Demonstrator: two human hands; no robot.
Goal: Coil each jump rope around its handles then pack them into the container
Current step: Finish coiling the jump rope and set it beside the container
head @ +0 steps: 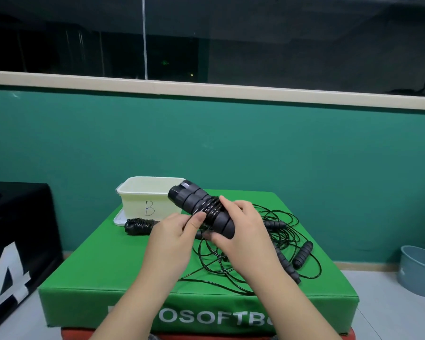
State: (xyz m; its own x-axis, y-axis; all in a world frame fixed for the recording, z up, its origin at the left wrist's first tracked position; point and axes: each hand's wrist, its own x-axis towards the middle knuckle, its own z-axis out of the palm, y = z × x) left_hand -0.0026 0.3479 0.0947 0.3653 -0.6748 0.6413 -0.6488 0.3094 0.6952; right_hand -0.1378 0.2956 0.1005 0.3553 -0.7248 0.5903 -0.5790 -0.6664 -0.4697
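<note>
Handles (pixel 201 207): paired, gripped by right hand (pixel 241 231) from below, held steady for winding. Cord (pixel 212 207): turns just beyond left hand's (pixel 174 231) thumb, which pinches it taut. Coiled rope (pixel 140 225) beside left fingers, near container (pixel 150 200). Loose ropes (pixel 280 241) behind right fingers.

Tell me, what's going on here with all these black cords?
A person is bundling jump ropes. The right hand grips a pair of black handles held together, while the left hand pinches the cord wound round them. One coiled rope already lies on the green pad in front of the cream container, not yet inside. More loose ropes lie tangled on the pad to the right.
</note>
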